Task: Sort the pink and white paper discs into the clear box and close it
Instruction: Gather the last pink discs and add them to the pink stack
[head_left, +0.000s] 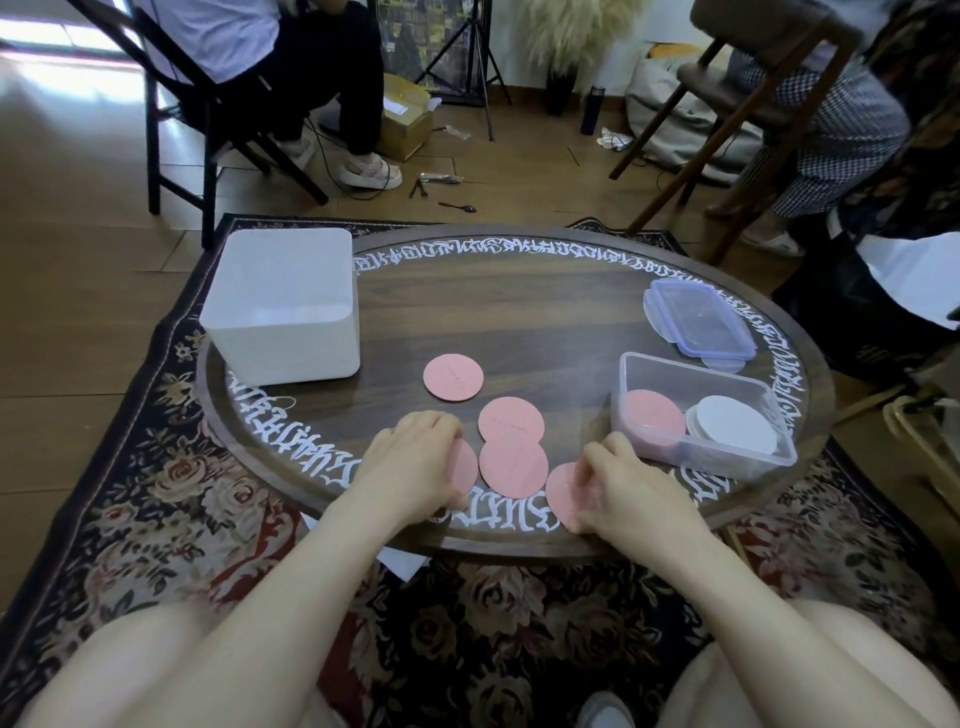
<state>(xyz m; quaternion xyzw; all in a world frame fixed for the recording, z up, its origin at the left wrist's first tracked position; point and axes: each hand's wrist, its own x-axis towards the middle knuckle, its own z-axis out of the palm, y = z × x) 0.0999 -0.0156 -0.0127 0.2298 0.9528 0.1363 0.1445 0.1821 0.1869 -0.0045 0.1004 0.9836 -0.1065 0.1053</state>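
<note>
Several pink paper discs lie on the round wooden table (519, 312): one alone (453, 376), two overlapping (511, 441) in the middle. My left hand (415, 467) lies over a pink disc (466, 465) with its fingers curled on it. My right hand (618, 488) pinches another pink disc (563, 491) at the table's front edge. The clear box (701, 410) stands open at the right, with pink discs (652, 415) on its left side and white discs (735, 423) on its right. Its blue-rimmed lid (696, 317) lies behind it, over some white discs.
A white rectangular container (283, 304) stands at the table's back left. A patterned rug lies under the table. Chairs and seated people are beyond the table at the back left and right. My knees are below the front edge.
</note>
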